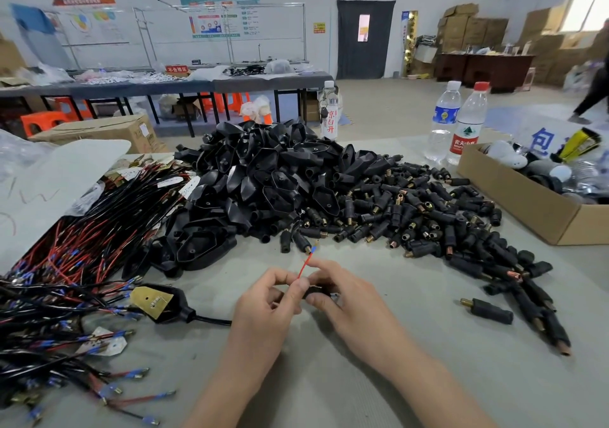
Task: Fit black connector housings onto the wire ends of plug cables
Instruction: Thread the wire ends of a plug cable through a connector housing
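A: Black connector housing [318, 291], where is it sitting?
B: The right hand [346, 299] is gripping it mid-table. The left hand [270, 299] is pinching the red wire [304, 268] rising between them. Keeping that wire straight should ease the sliding. Spare housings [428, 216] are lying heaped beyond.

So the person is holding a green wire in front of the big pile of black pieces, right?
Not quite: the wire is red, not green. The head view shows the left hand pinching it and the right hand gripping a black housing, in front of the pile of black pieces.
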